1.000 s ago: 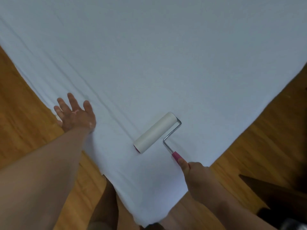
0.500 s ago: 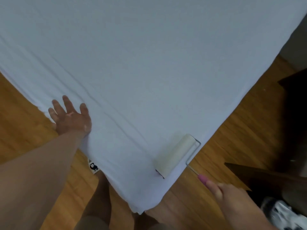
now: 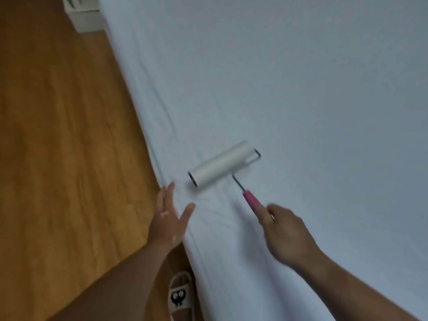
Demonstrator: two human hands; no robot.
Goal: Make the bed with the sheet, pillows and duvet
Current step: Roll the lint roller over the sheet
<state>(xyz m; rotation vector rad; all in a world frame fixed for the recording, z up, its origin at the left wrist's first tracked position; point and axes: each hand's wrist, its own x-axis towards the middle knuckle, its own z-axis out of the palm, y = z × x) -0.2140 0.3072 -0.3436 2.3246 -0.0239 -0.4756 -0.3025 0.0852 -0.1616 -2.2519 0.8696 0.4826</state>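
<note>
A pale blue-white sheet [image 3: 301,89] covers the bed and fills the right and upper part of the view. Small creases run along its left edge. My right hand [image 3: 287,232] grips the pink handle of a lint roller [image 3: 220,166], whose white roll lies on the sheet near the bed's left edge. My left hand [image 3: 169,218] is flat with fingers spread at that edge, just left of the roll, touching the sheet. No pillows or duvet are in view.
Wooden floor [image 3: 58,135] lies left of the bed. A white box-like object [image 3: 83,17] stands on the floor at the top left. My slipper with a cat face [image 3: 179,295] is beside the bed at the bottom.
The view swung from the bed's corner to its left side. The roller moved from the right edge of the corner to the sheet near the left edge. My left hand stayed flat at the edge.
</note>
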